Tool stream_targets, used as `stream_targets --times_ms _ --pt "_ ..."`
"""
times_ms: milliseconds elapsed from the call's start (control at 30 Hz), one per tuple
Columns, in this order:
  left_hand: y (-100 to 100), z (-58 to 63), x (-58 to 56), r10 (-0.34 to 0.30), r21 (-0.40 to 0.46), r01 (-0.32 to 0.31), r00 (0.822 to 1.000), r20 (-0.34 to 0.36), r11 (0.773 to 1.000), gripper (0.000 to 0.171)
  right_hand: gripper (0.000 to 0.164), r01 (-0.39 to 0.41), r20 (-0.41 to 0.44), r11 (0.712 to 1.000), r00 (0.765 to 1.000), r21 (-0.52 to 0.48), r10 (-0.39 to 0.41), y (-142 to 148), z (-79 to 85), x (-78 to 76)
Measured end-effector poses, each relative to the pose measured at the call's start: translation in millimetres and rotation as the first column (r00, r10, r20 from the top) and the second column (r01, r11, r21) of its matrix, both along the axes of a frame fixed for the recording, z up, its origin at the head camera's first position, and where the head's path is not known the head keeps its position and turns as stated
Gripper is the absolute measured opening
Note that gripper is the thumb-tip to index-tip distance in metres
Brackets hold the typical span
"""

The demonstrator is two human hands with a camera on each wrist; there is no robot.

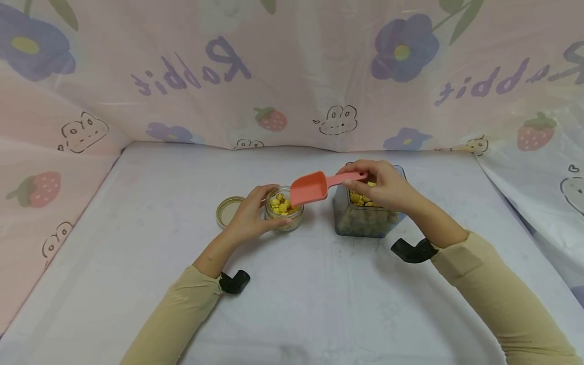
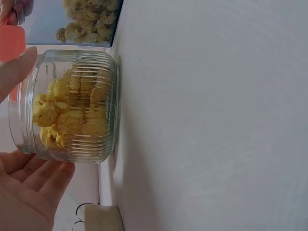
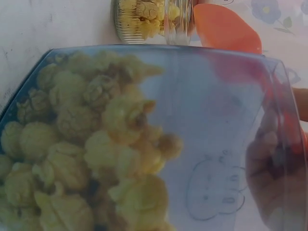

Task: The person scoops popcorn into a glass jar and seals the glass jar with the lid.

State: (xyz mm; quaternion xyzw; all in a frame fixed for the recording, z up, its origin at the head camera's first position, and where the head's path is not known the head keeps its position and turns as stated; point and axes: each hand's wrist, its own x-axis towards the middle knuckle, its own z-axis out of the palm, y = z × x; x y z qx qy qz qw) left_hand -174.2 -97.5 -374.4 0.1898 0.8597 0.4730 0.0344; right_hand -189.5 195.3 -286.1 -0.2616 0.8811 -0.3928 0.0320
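Observation:
My left hand (image 1: 251, 215) holds a small glass jar (image 2: 96, 108) of yellow popcorn, thumb on one side and fingers on the other. The jar stands upright on the table. My right hand (image 1: 385, 185) pinches the handle of a coral-coloured scoop (image 1: 309, 188) above a clear bluish plastic container (image 1: 360, 228). The scoop's front edge overlaps the jar's mouth, and no popcorn shows in its bowl. More popcorn (image 3: 72, 159) fills part of the container; in the right wrist view my fingers and the scoop handle show through its wall.
A round lid (image 1: 223, 215) lies on the table just left of the jar, partly behind my left hand. White cloth (image 1: 292, 304) covers the table. A printed curtain (image 1: 292, 76) hangs along the back and sides. Each wrist carries a black mount (image 1: 234, 282).

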Motion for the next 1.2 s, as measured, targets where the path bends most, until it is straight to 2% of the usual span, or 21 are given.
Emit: stream_targets --times_ms 233,367,600,767,967,1200 --pt "0.4 1.2 1.3 -0.006 -0.01 0.005 1.0 -0.003 1.0 0.084 0.023 0.044 0.041 0.999 0.998 -0.023 -0.043 6.0 2.3 4.9" --pt "0.0 2.3 1.8 -0.01 -0.021 0.01 1.0 -0.002 1.0 0.084 0.025 0.071 0.065 0.994 0.996 -0.083 -0.066 12.5 2.7 8.3" --pt "-0.7 6.6 3.0 -0.012 -0.084 0.012 1.0 0.003 0.996 0.089 0.027 0.143 0.073 0.976 0.988 -0.163 -0.133 24.6 2.7 12.0" --pt "0.7 9.7 2.6 -0.017 -0.072 0.016 1.0 -0.003 0.997 0.093 0.027 0.191 0.084 0.962 0.98 -0.194 -0.178 32.3 4.5 15.1" --pt "7.2 17.3 2.0 -0.018 -0.055 0.014 0.998 -0.06 0.998 0.094 0.026 0.224 0.064 0.952 0.975 -0.211 -0.215 40.3 4.8 18.7" --pt "18.1 26.6 2.4 -0.005 -0.041 0.002 0.997 -0.078 0.999 0.096 0.02 0.21 0.018 0.942 0.977 -0.262 -0.213 51.1 3.3 22.2"
